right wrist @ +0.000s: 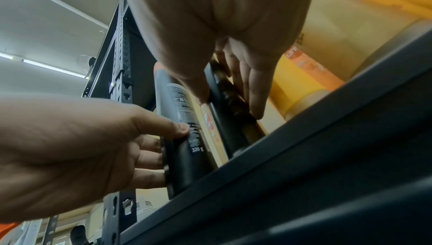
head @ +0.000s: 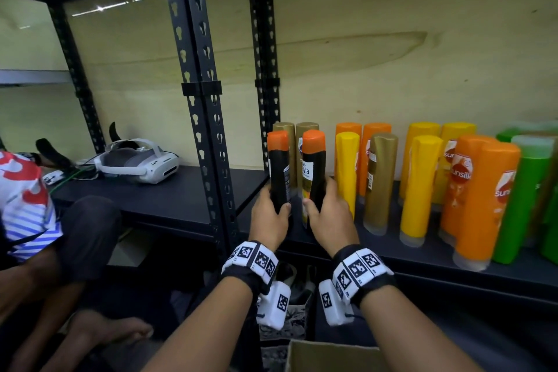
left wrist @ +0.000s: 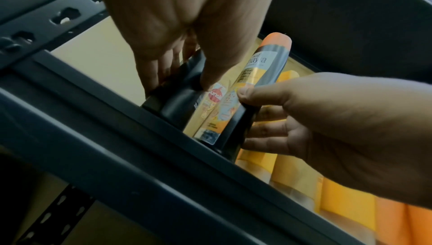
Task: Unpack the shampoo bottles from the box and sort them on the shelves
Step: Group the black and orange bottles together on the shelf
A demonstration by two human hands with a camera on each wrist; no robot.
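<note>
Two black shampoo bottles with orange caps stand upright at the left end of the dark shelf (head: 422, 254), their bases at its front edge. My left hand (head: 270, 213) grips the lower half of the left bottle (head: 279, 166). My right hand (head: 327, 208) grips the right bottle (head: 314, 160), whose label faces me. The wrist views show the same grips: the left hand (left wrist: 184, 67) on its bottle (left wrist: 180, 101), the right hand (right wrist: 233, 75) on its bottle (right wrist: 224, 119). Two gold bottles (head: 306, 130) stand right behind them.
Yellow (head: 347, 172), gold (head: 380, 181), orange (head: 480, 199) and green bottles (head: 525, 199) fill the shelf to the right. A black upright post (head: 205, 100) stands just left. A white headset (head: 142, 166) lies on the left shelf beside a seated person (head: 27, 205). A cardboard box (head: 332, 356) sits below.
</note>
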